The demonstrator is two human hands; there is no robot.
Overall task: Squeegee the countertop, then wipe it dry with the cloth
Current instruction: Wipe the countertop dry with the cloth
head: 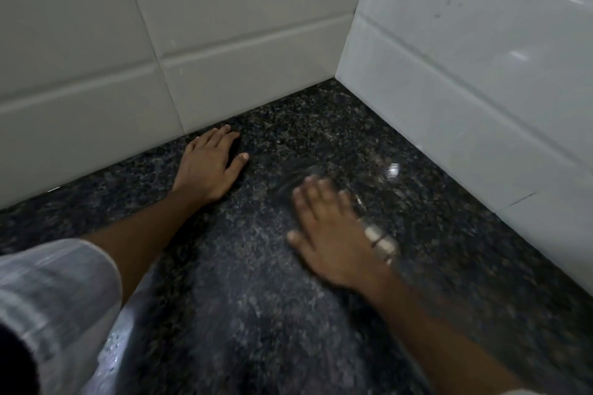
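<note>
Head view: left hand (pixel 208 167) lies flat on the dark speckled surface (pixel 256 314) near the tiled wall (pixel 224 26), its fingers straight and slightly spread. Right hand (pixel 330 234) is blurred, fingers straight, pressing on a blurred, near-transparent thing I cannot identify; whether it is the cloth or squeegee cannot be told.

left hand (pixel 208 167): flat, palm down, fingers straight, forearm extended. right hand (pixel 330 231): flat, palm down, fingers spread, motion-blurred.
</note>
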